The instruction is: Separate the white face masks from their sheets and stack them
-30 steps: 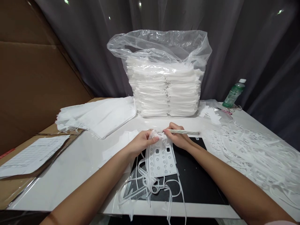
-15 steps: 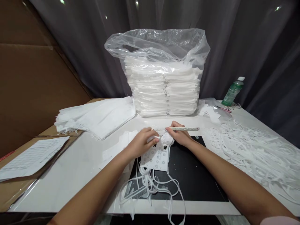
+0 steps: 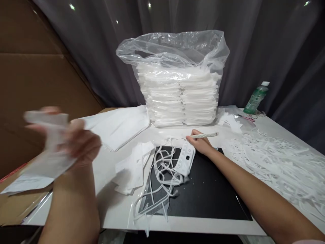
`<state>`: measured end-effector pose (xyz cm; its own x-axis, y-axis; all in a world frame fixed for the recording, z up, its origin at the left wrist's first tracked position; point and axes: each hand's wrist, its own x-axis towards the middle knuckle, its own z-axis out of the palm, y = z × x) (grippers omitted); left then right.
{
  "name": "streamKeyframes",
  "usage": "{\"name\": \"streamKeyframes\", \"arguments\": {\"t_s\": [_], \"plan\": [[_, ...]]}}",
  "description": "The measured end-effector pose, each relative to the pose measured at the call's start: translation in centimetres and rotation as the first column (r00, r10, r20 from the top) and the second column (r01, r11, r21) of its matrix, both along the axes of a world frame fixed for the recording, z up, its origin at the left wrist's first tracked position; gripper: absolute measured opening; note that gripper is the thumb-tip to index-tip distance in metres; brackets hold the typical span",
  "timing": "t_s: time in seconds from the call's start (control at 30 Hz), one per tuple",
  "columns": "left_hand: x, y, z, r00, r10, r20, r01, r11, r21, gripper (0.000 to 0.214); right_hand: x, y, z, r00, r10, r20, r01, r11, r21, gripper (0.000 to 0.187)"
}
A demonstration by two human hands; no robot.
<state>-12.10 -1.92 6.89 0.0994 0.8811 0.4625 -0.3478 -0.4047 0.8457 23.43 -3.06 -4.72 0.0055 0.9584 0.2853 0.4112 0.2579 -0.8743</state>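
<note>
My left hand (image 3: 82, 144), smeared by motion, is raised over the left side of the table with its fingers closed on a thin white sheet (image 3: 54, 135), which looks translucent. My right hand (image 3: 201, 145) grips a white pen-shaped tool (image 3: 207, 135) wrapped in a spiral pattern; its tip is hidden by the fingers. Those fingers also touch the top of a white card-like piece (image 3: 184, 159) with round marks and a square hole. It rests on a black mat (image 3: 218, 193). Tangled white cords (image 3: 162, 166) lie beside this piece, across the mat's left part.
A clear plastic bag (image 3: 177, 98) of stacked white cloth stands at the back. Loose white strips (image 3: 134, 166) and white cloth (image 3: 122, 125) lie left, beside a cardboard box (image 3: 33, 81). At right are a heap of white cords (image 3: 274, 162) and a green bottle (image 3: 256, 98).
My left hand has left the white piece and swung up to the left, carrying the thin sheet. The piece has turned and the cords now lie to its left. My right hand has barely moved.
</note>
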Motion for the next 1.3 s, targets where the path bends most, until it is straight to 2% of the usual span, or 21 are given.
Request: {"name": "streamKeyframes", "arguments": {"t_s": [0.03, 0.07, 0.1, 0.17, 0.2, 0.27, 0.3, 0.33, 0.37, 0.4, 0.43, 0.47, 0.53, 0.6, 0.63, 0.7, 0.77, 0.83, 0.9, 1.03, 1.3], "plan": [[0.2, 0.3, -0.4, 0.982, -0.038, -0.183, 0.035, 0.999, -0.022, 0.021, -0.1, -0.1, 0.1, 1.0, -0.005, -0.021, 0.005, 1.0, 0.011, 0.035], [0.7, 0.6, -0.9, 0.913, -0.085, -0.398, 0.061, 0.996, -0.072, 0.031, -0.3, -0.2, 0.3, 0.999, -0.008, -0.044, 0.009, 1.0, 0.023, 0.037], [1.3, 0.9, -1.6, 0.807, -0.133, -0.576, 0.068, 0.989, -0.133, 0.045, -0.5, -0.4, 0.5, 0.998, -0.01, -0.068, 0.012, 0.999, 0.036, 0.038], [2.7, 1.3, -2.8, 0.567, -0.157, -0.809, 0.017, 0.984, -0.179, 0.065, -1.0, -0.7, 1.1, 0.994, -0.007, -0.113, 0.014, 0.998, 0.063, 0.04], [3.4, 1.5, -3.3, 0.449, -0.103, -0.888, -0.032, 0.991, -0.131, 0.069, -1.3, -0.9, 1.5, 0.989, 0.003, -0.145, 0.008, 0.997, 0.073, 0.04], [4.8, 1.4, -3.9, 0.23, 0.113, -0.967, -0.132, 0.988, 0.084, 0.069, -2.0, -1.3, 2.1, 0.972, 0.041, -0.229, -0.023, 0.997, 0.08, 0.04], [5.5, 1.1, -3.9, 0.194, 0.225, -0.955, -0.161, 0.967, 0.195, 0.067, -2.4, -1.6, 2.4, 0.959, 0.065, -0.276, -0.044, 0.996, 0.08, 0.04], [6.4, 0.6, -3.9, 0.208, 0.292, -0.933, -0.175, 0.95, 0.258, 0.064, -2.8, -1.8, 2.7, 0.944, 0.088, -0.318, -0.066, 0.995, 0.08, 0.04], [7.4, 0.0, -3.8, 0.262, 0.304, -0.916, -0.167, 0.949, 0.267, 0.063, -3.2, -2.1, 3.0, 0.931, 0.11, -0.347, -0.087, 0.993, 0.082, 0.041], [8.4, -0.8, -3.7, 0.346, 0.244, -0.906, -0.127, 0.969, 0.213, 0.062, -3.6, -2.4, 3.3, 0.924, 0.127, -0.361, -0.103, 0.991, 0.087, 0.041], [9.5, -1.6, -3.7, 0.425, 0.126, -0.896, -0.055, 0.992, 0.114, 0.065, -3.9, -2.7, 3.5, 0.92, 0.142, -0.366, -0.116, 0.989, 0.093, 0.041], [10.6, -2.4, -3.9, 0.466, 0.027, -0.885, 0.02, 0.999, 0.04, 0.07, -4.3, -3.1, 3.7, 0.917, 0.154, -0.369, -0.125, 0.987, 0.1, 0.041], [12.3, -3.6, -4.5, 0.463, -0.077, -0.883, 0.114, 0.993, -0.026, 0.075, -4.8, -3.6, 4.0, 0.909, 0.163, -0.384, -0.132, 0.986, 0.105, 0.041], [13.5, -4.0, -5.6, 0.463, -0.09, -0.882, 0.134, 0.991, -0.03, 0.06, -5.2, -3.9, 4.1, 0.897, 0.159, -0.412, -0.131, 0.987, 0.095, 0.042], [13.8, -4.0, -6.1, 0.5, -0.111, -0.859, 0.133, 0.99, -0.051, 0.049, -5.3, -3.9, 4.0, 0.889, 0.162, -0.429, -0.137, 0.987, 0.087, 0.042], [14.1, -3.6, -7.1, 0.635, -0.225, -0.739, 0.144, 0.974, -0.172, 0.039, -5.3, -3.7, 3.9, 0.857, 0.182, -0.483, -0.174, 0.983, 0.063, 0.042], [14.1, -3.0, -7.6, 0.761, -0.326, -0.561, 0.178, 0.936, -0.303, 0.041, -5.0, -3.3, 3.7, 0.789, 0.203, -0.579, -0.238, 0.971, 0.017, 0.042], [14.0, -2.7, -7.5, 0.825, -0.339, -0.453, 0.177, 0.915, -0.363, 0.044, -4.6, -2.8, 3.6, 0.71, 0.191, -0.678, -0.302, 0.952, -0.047, 0.044], [13.9, -2.6, -7.2, 0.849, -0.3, -0.434, 0.138, 0.92, -0.367, 0.044, -4.1, -2.5, 3.6, 0.659, 0.162, -0.734, -0.341, 0.935, -0.1, 0.047], [13.7, -2.6, -6.8, 0.875, -0.243, -0.42, 0.102, 0.938, -0.33, 0.04, -3.5, -2.1, 3.8, 0.634, 0.126, -0.763, -0.363, 0.92, -0.15, 0.048], [13.5, -2.4, -7.1, 0.874, -0.226, -0.43, 0.09, 0.945, -0.315, 0.04, -3.2, -2.2, 3.6, 0.68, 0.131, -0.721, -0.34, 0.928, -0.152, 0.045]]}}
